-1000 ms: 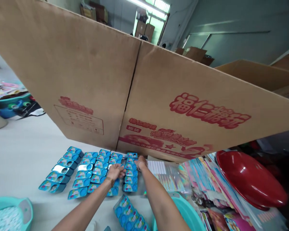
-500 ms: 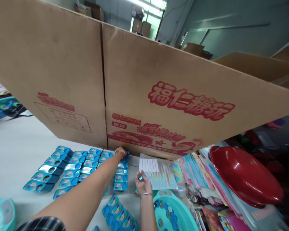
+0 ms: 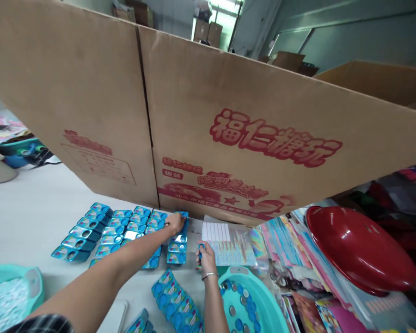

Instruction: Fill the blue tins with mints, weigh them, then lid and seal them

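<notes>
My left hand (image 3: 175,224) reaches to the far end of a column of blue packs (image 3: 176,258), each with a round recess. Its fingers are bent down at the last pack; whatever they hold is hidden. To the right, my right hand (image 3: 207,260) is closed around a small round blue disc (image 3: 201,250), held above the table just beyond a turquoise basin (image 3: 275,303). Blue and silver discs (image 3: 244,300) lie loose in that basin. More columns of blue packs (image 3: 111,239) stand left of my left arm, several with a dark or silver round spot.
A tall cardboard sheet (image 3: 180,92) stands behind the packs. Another row of blue packs (image 3: 178,303) lies nearer me. At left is a turquoise tub (image 3: 34,282) with pale pieces. Printed bags (image 3: 280,245) and a red basin (image 3: 360,249) occupy the right side.
My right hand has turned and its fingers have curled in; the disc earlier lay exposed in the palm. My left hand stays at the column's far end. The view has shifted slightly.
</notes>
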Action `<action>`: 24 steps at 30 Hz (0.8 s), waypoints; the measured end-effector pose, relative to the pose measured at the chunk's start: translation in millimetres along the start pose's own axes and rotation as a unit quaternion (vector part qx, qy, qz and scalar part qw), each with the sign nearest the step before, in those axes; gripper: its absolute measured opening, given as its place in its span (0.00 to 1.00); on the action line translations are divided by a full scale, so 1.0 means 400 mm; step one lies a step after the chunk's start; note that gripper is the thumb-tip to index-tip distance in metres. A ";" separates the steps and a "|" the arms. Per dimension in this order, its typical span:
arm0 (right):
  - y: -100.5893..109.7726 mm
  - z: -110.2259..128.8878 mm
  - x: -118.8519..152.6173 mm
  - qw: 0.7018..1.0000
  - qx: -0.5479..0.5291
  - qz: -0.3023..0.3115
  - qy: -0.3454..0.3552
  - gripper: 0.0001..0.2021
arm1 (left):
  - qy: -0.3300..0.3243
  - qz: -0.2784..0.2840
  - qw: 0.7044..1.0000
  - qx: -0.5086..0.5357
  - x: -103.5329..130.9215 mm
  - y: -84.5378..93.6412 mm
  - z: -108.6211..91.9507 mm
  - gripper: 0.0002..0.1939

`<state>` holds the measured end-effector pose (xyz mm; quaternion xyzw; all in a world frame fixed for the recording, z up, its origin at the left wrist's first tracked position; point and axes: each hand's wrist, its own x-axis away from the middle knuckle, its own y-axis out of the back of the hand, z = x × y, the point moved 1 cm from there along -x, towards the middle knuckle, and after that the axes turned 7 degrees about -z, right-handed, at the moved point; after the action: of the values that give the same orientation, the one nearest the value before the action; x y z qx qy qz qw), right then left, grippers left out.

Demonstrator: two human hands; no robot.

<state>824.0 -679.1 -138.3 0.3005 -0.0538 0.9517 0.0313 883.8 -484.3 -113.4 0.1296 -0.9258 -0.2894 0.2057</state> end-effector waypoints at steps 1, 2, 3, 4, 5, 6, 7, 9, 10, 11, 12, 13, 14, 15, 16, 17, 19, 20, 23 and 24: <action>0.003 -0.002 0.003 1.000 0.008 -0.001 0.000 0.24 | -0.033 0.009 0.999 -0.017 0.042 -0.006 0.014 0.21; 0.006 -0.005 0.007 1.000 0.014 -0.002 0.000 0.24 | -0.072 0.021 0.997 -0.035 0.084 -0.014 0.031 0.23; 0.008 -0.009 0.012 1.000 0.019 -0.002 0.002 0.24 | -0.111 0.034 0.992 -0.050 0.123 -0.024 0.048 0.28; 0.009 -0.014 0.017 1.000 0.024 -0.001 0.003 0.25 | -0.144 0.046 0.986 -0.064 0.156 -0.034 0.066 0.34; 0.010 -0.019 0.023 1.000 0.028 0.000 0.005 0.25 | -0.170 0.057 0.981 -0.077 0.182 -0.045 0.082 0.39; 0.009 -0.024 0.030 0.999 0.033 0.000 0.006 0.26 | -0.189 0.066 0.976 -0.089 0.200 -0.056 0.097 0.43; 0.008 -0.028 0.039 0.999 0.038 0.000 0.008 0.27 | -0.202 0.071 0.972 -0.100 0.210 -0.066 0.108 0.46; 0.004 -0.033 0.058 0.999 0.050 0.001 0.012 0.29 | -0.211 0.075 0.968 -0.117 0.214 -0.081 0.118 0.48; 0.000 -0.032 0.069 0.998 0.057 0.002 0.014 0.30 | -0.212 0.076 0.966 -0.123 0.212 -0.084 0.118 0.48; -0.003 -0.030 0.080 0.998 0.064 0.003 0.017 0.31 | -0.214 0.079 0.965 -0.126 0.211 -0.083 0.115 0.48; -0.009 -0.025 0.091 0.997 0.072 0.005 0.020 0.32 | -0.217 0.081 0.965 -0.126 0.213 -0.078 0.113 0.48; -0.016 -0.017 0.102 0.996 0.080 0.007 0.024 0.32 | -0.221 0.081 0.964 -0.123 0.219 -0.066 0.111 0.48; -0.026 -0.008 0.111 0.995 0.090 0.009 0.031 0.32 | -0.225 0.077 0.964 -0.119 0.231 -0.050 0.114 0.48; -0.041 0.001 0.120 0.994 0.104 0.014 0.042 0.32 | -0.228 0.068 0.965 -0.114 0.248 -0.027 0.122 0.49; -0.062 0.011 0.129 0.990 0.125 0.024 0.057 0.32 | -0.227 0.054 0.966 -0.109 0.271 0.001 0.137 0.50; -0.089 0.018 0.138 0.985 0.153 0.042 0.072 0.32 | -0.223 0.036 0.969 -0.104 0.297 0.035 0.160 0.50; -0.168 0.018 0.160 0.966 0.218 0.093 0.098 0.32 | -0.182 -0.043 0.977 -0.100 0.354 0.123 0.231 0.47; -0.219 0.008 0.174 0.955 0.249 0.124 0.105 0.32 | -0.146 -0.095 0.979 -0.101 0.380 0.177 0.277 0.44; -0.416 -0.060 0.224 0.914 0.324 0.212 0.118 0.28 | -0.007 -0.255 0.960 -0.115 0.426 0.369 0.436 0.37; -0.491 -0.092 0.243 0.897 0.349 0.240 0.128 0.25 | 0.029 -0.283 0.951 -0.117 0.428 0.436 0.488 0.35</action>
<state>741.7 -477.2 -95.9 0.1456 0.2161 0.9183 -0.2980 622.7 -312.1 -104.3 0.3700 -0.8041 -0.4383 0.1562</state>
